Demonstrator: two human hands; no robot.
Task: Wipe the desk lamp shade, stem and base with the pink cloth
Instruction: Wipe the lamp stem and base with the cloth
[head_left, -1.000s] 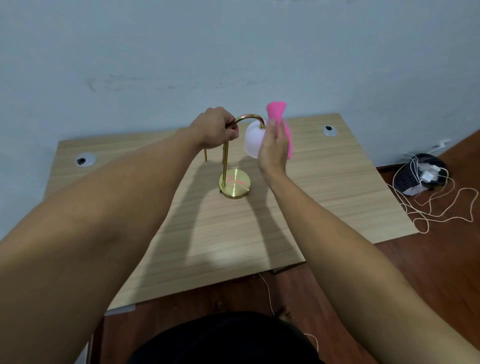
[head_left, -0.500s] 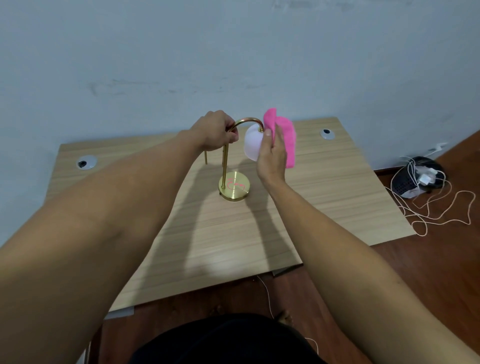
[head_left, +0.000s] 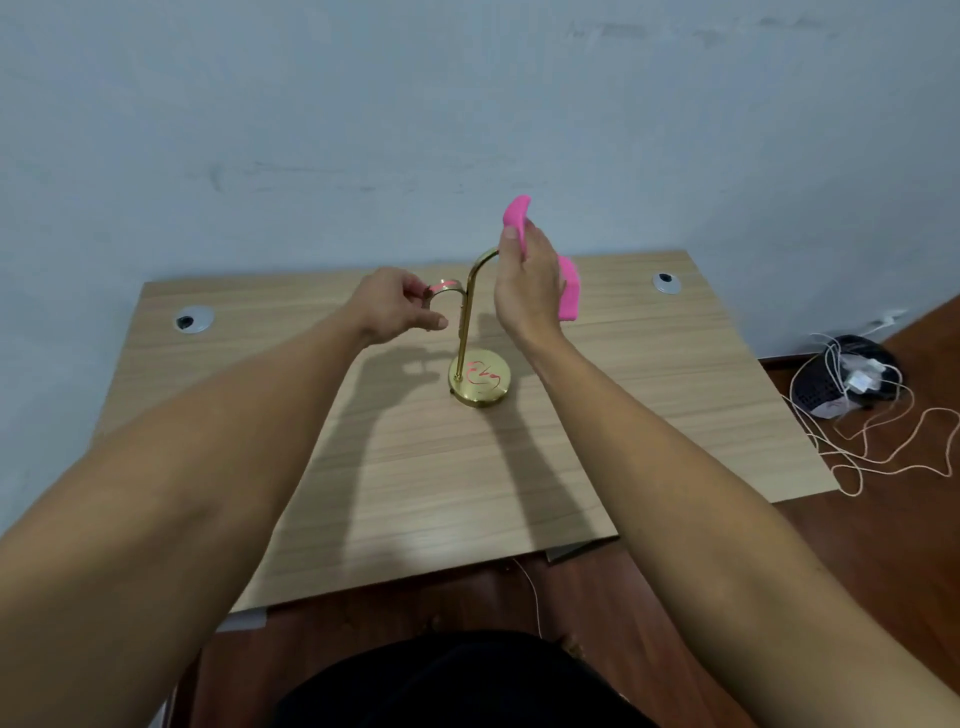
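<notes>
A brass desk lamp stands mid-desk, with a round base (head_left: 480, 382) marked in red and a thin stem (head_left: 464, 325) that curves over to the right at the top. My left hand (head_left: 397, 309) pinches the end of the lamp's short curved side arm (head_left: 448, 287). At the top of the stem's curve my right hand (head_left: 530, 283) holds the pink cloth (head_left: 569, 293). The cloth sticks up above my fingers and hangs down behind my palm. My right hand and the cloth hide the white shade.
The wooden desk (head_left: 426, 493) stands against a pale wall and has two cable grommets (head_left: 193, 319) (head_left: 666, 283). On the floor at the right lie a black basket (head_left: 831, 387) with chargers and loose white cables (head_left: 883, 452).
My left hand has left the top of the stem and now pinches the short side arm, lower left. My right hand has risen with the cloth and now covers the shade.
</notes>
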